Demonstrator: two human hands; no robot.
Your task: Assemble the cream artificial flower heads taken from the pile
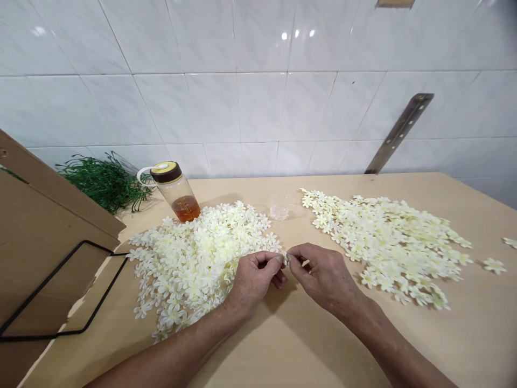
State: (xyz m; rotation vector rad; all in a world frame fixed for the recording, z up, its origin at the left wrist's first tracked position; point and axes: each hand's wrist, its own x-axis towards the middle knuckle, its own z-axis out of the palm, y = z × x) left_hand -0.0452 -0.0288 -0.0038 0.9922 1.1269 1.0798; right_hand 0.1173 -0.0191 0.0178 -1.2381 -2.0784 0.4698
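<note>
My left hand (pixel 256 277) and my right hand (pixel 323 275) meet over the middle of the table. Between their fingertips is a small white artificial flower (pixel 285 258), mostly hidden by the fingers. Both hands are closed in a pinch on it. Beside and behind my left hand spreads a thick pile of pale yellow-white artificial flowers (pixel 197 253). To the right of my right hand lies a flatter spread of similar flowers (pixel 396 242).
A small clear plastic cup (pixel 279 207) stands behind my hands. Further left are a bottle (pixel 177 196) of amber liquid, green artificial stems (pixel 107 180), a cardboard box (pixel 52 242) and a black wire frame (pixel 109 291). A metal bracket (pixel 399 134) rises against the tiled wall.
</note>
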